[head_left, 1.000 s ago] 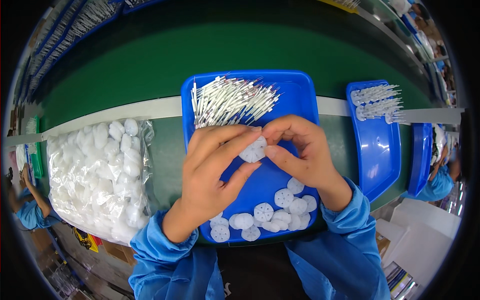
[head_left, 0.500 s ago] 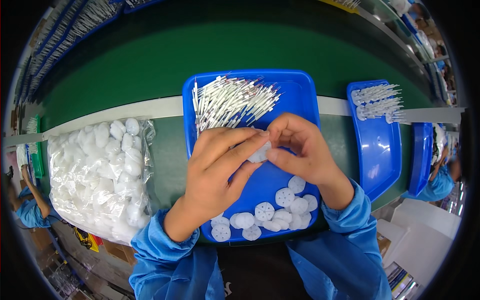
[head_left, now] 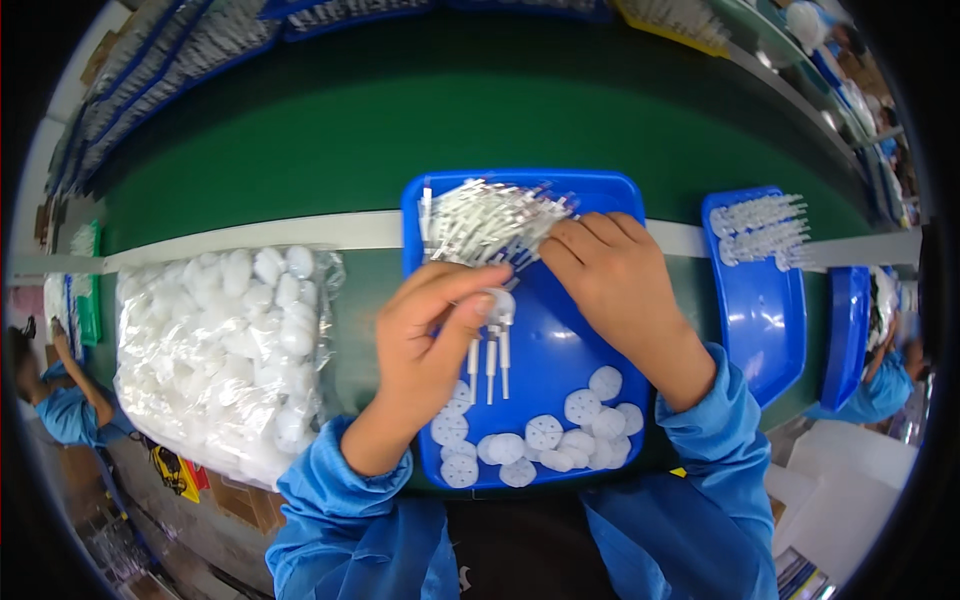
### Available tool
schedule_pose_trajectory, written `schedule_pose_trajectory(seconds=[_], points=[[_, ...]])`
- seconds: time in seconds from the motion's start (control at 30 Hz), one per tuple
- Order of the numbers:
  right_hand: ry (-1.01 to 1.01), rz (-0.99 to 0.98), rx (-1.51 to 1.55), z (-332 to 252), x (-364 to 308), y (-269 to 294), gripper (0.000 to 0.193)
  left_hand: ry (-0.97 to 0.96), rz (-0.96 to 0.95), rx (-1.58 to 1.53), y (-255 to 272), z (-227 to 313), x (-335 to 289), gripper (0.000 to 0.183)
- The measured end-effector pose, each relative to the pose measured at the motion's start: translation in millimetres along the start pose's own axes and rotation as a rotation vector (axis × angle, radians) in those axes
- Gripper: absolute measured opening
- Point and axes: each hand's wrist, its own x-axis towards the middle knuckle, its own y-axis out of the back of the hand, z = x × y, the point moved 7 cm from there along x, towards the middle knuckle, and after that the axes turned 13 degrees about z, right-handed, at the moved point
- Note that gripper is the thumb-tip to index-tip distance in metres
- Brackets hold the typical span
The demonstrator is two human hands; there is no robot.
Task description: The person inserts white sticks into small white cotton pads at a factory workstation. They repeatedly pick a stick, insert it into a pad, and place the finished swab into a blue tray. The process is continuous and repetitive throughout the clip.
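Inside the blue tray point(head_left: 560, 350), my left hand point(head_left: 425, 345) pinches a white round disc point(head_left: 503, 300) between thumb and fingers. Three thin white rods point(head_left: 491, 365) hang from the disc toward me. My right hand point(head_left: 620, 290) bends its fingers down at the right edge of a heap of white rods point(head_left: 490, 220) with thin dark tips. Its fingertips are close together, and what they pinch, if anything, is hidden. Several loose white discs point(head_left: 543, 432) with small holes lie along the tray's near side.
To the left lies a clear plastic bag point(head_left: 220, 370) full of white discs. A smaller blue tray point(head_left: 760, 320) on the right holds rows of assembled white pieces point(head_left: 760, 230). Filled blue trays point(head_left: 180, 90) line the far left. People in blue sleeves work at both sides.
My hands were together over the disc; now they are apart. The right has moved away to the rod heap. The left has turned, so the rods on its disc show. The whole view has shifted slightly.
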Motion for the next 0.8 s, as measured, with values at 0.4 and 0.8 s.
schedule_pose_trajectory(seconds=[0.4, 0.8], points=[[-0.613, 0.274, 0.853, 34.0, -28.4, 9.3, 0.021, 0.083, -0.031, -0.022, -3.7, -9.5, -1.0, 0.039], [-0.77, 0.232, 1.246, 26.7, -73.5, -20.6, 0.016, -0.262, -0.02, 0.224, -15.7, -2.3, -8.6, 0.036]])
